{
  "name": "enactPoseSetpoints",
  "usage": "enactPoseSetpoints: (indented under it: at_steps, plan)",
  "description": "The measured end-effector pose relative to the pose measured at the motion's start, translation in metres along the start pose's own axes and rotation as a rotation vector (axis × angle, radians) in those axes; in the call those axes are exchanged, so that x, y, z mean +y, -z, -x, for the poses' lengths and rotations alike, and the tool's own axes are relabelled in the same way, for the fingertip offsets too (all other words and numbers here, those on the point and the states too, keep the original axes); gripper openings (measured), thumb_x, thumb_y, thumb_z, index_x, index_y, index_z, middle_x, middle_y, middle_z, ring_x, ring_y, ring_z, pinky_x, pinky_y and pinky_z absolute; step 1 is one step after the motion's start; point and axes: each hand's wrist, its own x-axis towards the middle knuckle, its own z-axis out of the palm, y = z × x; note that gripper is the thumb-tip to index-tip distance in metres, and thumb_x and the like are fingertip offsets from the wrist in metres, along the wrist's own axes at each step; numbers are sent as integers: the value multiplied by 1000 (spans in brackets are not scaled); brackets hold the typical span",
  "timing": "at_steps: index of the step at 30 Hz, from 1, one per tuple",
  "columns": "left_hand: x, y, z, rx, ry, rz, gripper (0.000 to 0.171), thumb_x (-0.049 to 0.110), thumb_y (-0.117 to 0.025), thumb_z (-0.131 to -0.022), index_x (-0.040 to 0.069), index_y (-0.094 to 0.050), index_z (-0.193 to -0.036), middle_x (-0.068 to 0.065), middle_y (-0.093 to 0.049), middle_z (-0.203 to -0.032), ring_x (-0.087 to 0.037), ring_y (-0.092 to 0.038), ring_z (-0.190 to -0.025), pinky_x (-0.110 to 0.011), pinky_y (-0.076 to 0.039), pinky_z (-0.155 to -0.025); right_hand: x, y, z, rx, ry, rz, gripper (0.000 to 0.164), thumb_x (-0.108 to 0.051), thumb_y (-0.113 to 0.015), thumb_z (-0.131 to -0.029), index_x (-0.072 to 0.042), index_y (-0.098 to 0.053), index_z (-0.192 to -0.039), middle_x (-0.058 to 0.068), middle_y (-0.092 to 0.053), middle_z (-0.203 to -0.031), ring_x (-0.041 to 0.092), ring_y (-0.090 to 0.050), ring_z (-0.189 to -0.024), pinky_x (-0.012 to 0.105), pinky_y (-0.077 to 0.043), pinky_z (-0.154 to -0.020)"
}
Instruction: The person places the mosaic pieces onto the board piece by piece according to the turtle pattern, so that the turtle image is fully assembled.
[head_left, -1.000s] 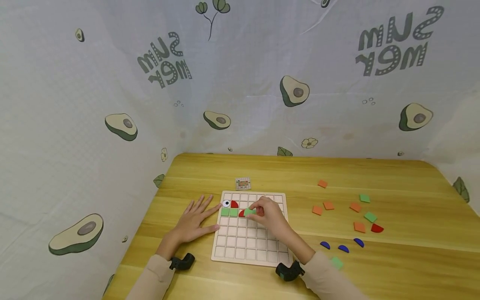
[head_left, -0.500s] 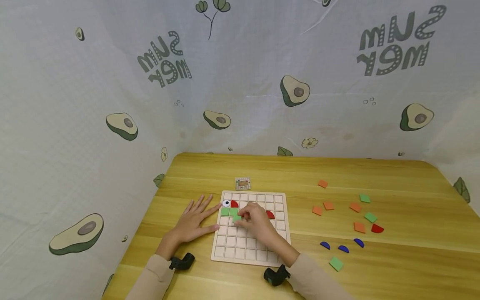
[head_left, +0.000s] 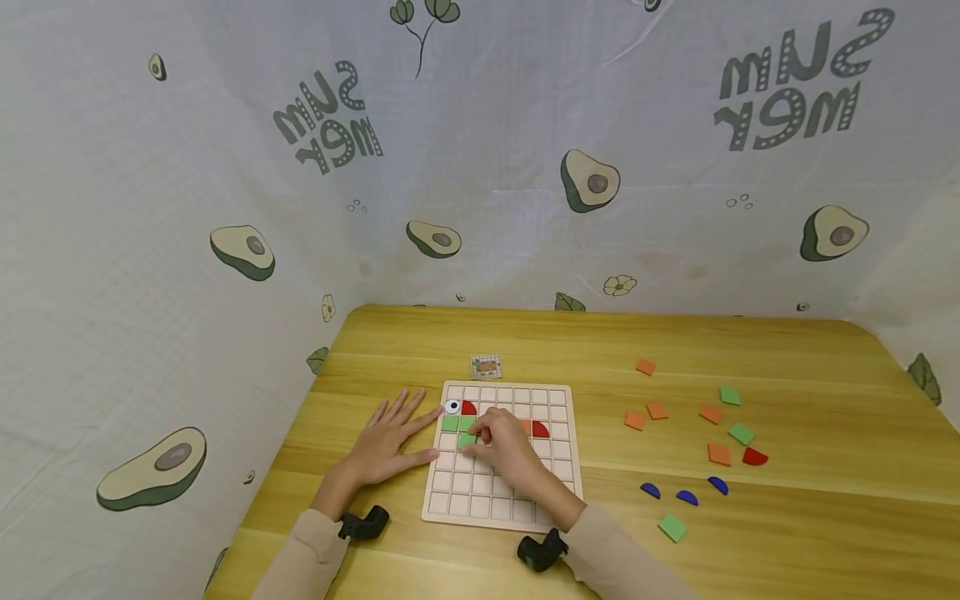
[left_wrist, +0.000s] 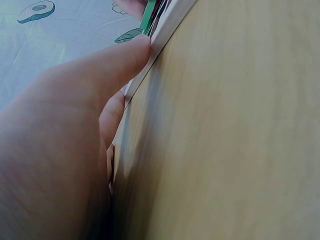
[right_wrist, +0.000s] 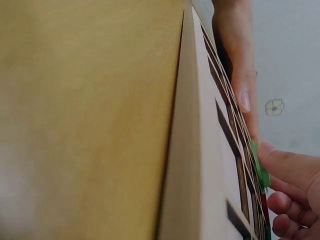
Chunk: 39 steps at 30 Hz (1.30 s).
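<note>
My right hand [head_left: 506, 446] pinches a green square tile [head_left: 467, 442] between thumb and fingers, low over the third row of the gridded wooden board [head_left: 491, 508]. In the right wrist view the thumb lies against the green tile [right_wrist: 261, 167], which stands tilted at the grid; whether it sits in its cell I cannot tell. My left hand [head_left: 386, 442] rests flat on the table with fingers spread, thumb and index tips touching the board's left edge. A white eye tile [head_left: 452, 407], a red quarter-circle [head_left: 468, 407] and green squares [head_left: 450, 423] fill cells at the board's upper left.
An orange square [head_left: 526, 428] and another red quarter-circle [head_left: 541, 429] lie on the board, right of my hand. Behind the board is a small picture card [head_left: 486, 367]. Loose orange, green, red and blue pieces [head_left: 687, 497] lie scattered on the table's right side.
My right hand has moved left and nearer with the green tile, from the second row to the third. The red and orange pieces on the right have come into sight. The left hand stays put.
</note>
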Motion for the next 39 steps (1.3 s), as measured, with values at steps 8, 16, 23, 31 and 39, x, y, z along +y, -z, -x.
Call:
enactPoseSetpoints:
  at_steps: [8,16,23,31,39]
  plan:
    - [0,1,2,-6,-7,2,70,62,-50,-97,37,-27,-158,-3,-8,-167,-32,-1,-152,-58,0,-119,1,-3,0,-3,3,5,18,-10,-84,-80,0,-74,-92,1,-50,-72,14,-42,-75,26,-37,-66]
    - [0,1,2,1,-8,4,70,62,-50,-96,37,-28,-158,-3,-9,-167,-32,-2,-152,-58,-1,-119,3,-4,0,-2,12,22,19,-11,-85,-78,-2,-74,-92,-2,-49,-71,13,-42,-74,26,-37,-65]
    - [0,0,1,-3,-4,-6,71,64,-49,-96,38,-27,-158,-1,-7,-167,-30,-1,-152,-57,1,-119,3,-4,-1,12,23,12,18,-8,-86,-77,-2,-75,-90,-1,-51,-71,14,-43,-73,26,-37,-65]
    - [-1,-1,-1,-1,-8,-14,71,65,-48,-96,38,-26,-158,-1,-7,-167,-29,-1,-152,-57,1,-119,1,1,0,40,30,-56,17,-5,-85,-77,-1,-75,-90,3,-56,-73,12,-47,-68,23,-41,-59]
    - [-1,-1,-1,3,-16,-14,71,64,-48,-96,37,-27,-158,-3,-8,-167,-32,-2,-152,-58,0,-118,-4,20,2,72,-19,-86,21,-8,-85,-78,0,-75,-94,-4,-53,-71,12,-44,-63,22,-36,-54]
